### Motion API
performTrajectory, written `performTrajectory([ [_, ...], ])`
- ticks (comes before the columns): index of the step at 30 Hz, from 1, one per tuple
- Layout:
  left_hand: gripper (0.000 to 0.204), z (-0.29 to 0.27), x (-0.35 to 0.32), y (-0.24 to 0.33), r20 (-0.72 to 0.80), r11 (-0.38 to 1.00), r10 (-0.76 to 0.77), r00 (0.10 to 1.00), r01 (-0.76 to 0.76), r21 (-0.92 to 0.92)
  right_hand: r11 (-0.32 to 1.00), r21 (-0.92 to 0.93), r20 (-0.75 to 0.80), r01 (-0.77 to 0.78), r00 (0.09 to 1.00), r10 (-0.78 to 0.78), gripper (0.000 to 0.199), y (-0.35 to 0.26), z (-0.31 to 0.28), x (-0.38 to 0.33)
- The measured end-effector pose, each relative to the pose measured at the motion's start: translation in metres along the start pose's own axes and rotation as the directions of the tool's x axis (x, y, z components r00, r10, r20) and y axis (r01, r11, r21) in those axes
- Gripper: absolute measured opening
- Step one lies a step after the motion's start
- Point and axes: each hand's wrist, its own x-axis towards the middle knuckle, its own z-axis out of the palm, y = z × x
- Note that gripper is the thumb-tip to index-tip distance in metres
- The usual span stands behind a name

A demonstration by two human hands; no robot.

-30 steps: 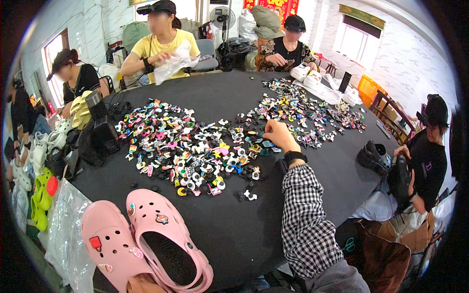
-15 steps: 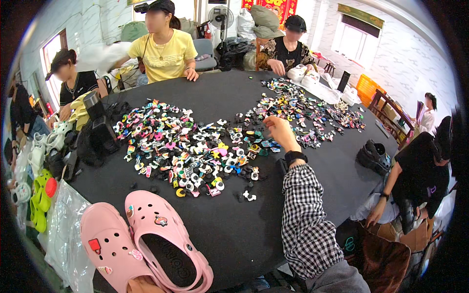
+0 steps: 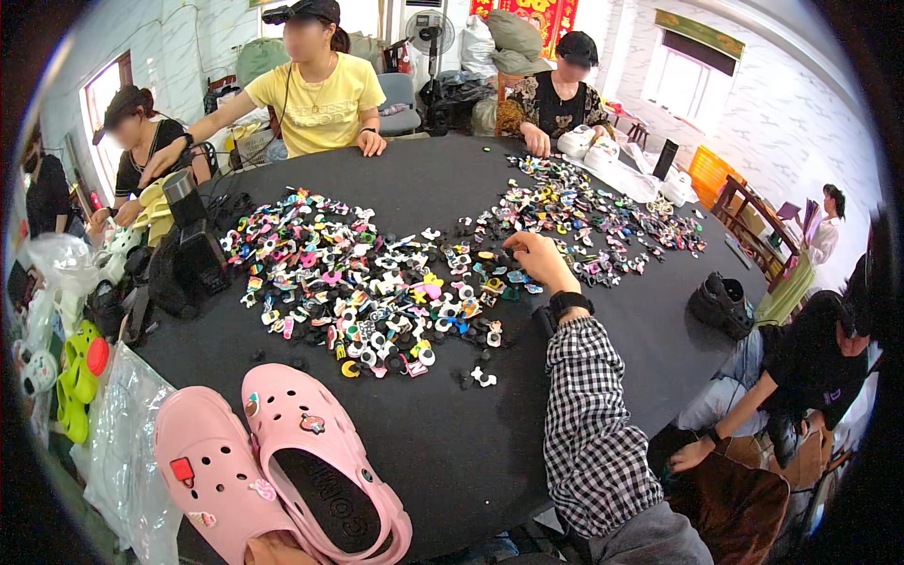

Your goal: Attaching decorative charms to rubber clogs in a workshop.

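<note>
1. We see the pair of pink clogs (image 3: 212, 461) at the near left edge of the black counter (image 3: 461, 471), well apart from the right fingers (image 3: 517, 242), to the left of them and closer to us.
2. The toes of both clogs point away from us and a little to the left; their long axes slant from far left to near right, almost side by side.
3. The right clog shows its open foot hole and its heel strap toward us; the left clog has its heel end at the lower edge of the view.
4. Our left hand (image 3: 271, 550) appears only partly, at the heel opening of the left clog; we cannot tell how its fingers stand.
5. Our right hand (image 3: 544, 262) reaches where the large heap of small charms (image 3: 358, 301) meets the farther heap (image 3: 584, 207). Its fingers bend down among the charms; we cannot tell whether they are together on one.
6. On the left clog we notice a red charm (image 3: 183, 472).
</note>
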Motion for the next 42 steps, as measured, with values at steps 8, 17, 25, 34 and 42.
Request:
performTrajectory([
  [8,0.042,-0.005,0.003,0.000,0.137,0.949,0.167,0.976,-0.197,0.247,0.993,0.040,-0.029,-0.112,0.993,0.113,0.027,0.002,-0.001,0.001],
  [17,0.042,0.001,0.008,0.020,0.134,0.890,0.269,0.954,-0.299,0.344,0.858,0.503,-0.020,-0.105,0.991,0.133,0.027,0.006,-0.017,0.009],
  [25,0.040,0.019,0.026,0.051,0.132,0.698,-0.403,0.906,0.397,-0.595,0.331,0.909,0.319,-0.252,0.933,-0.165,0.021,-0.128,-0.048,0.007],
  [34,0.045,0.002,0.021,0.023,0.500,-0.020,-0.188,0.845,0.506,-0.862,0.121,0.816,0.561,-0.565,0.726,-0.397,0.029,-0.244,-0.004,-0.039],
  [42,0.027,-0.001,0.040,0.026,0.462,0.068,-0.424,0.779,0.536,-0.842,0.293,0.817,0.567,-0.497,0.596,-0.569,0.017,-0.280,0.024,-0.084],
])
